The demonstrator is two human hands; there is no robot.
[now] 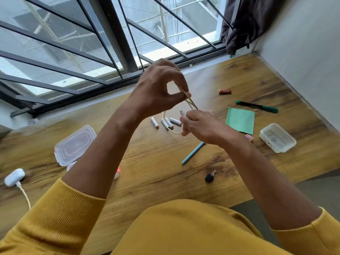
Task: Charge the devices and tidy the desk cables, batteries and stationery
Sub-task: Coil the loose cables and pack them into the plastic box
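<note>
Both hands raised, left hand [158, 87] above right hand [200, 124], fingers pinched.

Bright, even daylight from the window [92, 43] ahead; pale glare on the counter [202, 78] near the sill. Shadows soft and faint. Hands [198, 126] motion-smeared, perhaps moving. Left edge blurred; wide-angle bending splays the window bars and counter edges.

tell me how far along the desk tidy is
Early on. Done: the white device at the desk's left edge has a cable plugged in. In hand: the left hand and right hand hold a cream cable, seemingly coiling it. Left: white batteries, an orange battery, the green marker, blue pen and green paper lie loose; the container sits apart from its lid.
</note>
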